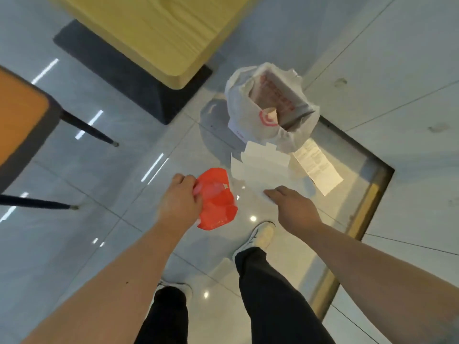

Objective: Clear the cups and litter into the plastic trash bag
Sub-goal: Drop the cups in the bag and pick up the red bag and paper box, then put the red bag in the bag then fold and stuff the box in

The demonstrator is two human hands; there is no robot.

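Observation:
My left hand [180, 199] grips a crumpled red plastic bag [217, 202] that hangs above the floor. My right hand [289, 203] reaches down with fingers slightly spread, its fingertips at the near edge of a flat white paper box [258, 167] lying on the floor. Beyond the box stands a white plastic bag [250, 105] with a red logo, holding a paper cup [272, 114] and a flat carton [280, 95]. A long printed receipt [316, 167] lies to the right of the box.
A yellow wooden table [159, 28] on a dark base [129, 80] stands ahead. An orange chair [19, 115] with thin black legs is at the left. A brass-framed floor panel [372, 184] lies right. My feet stand on glossy grey tiles.

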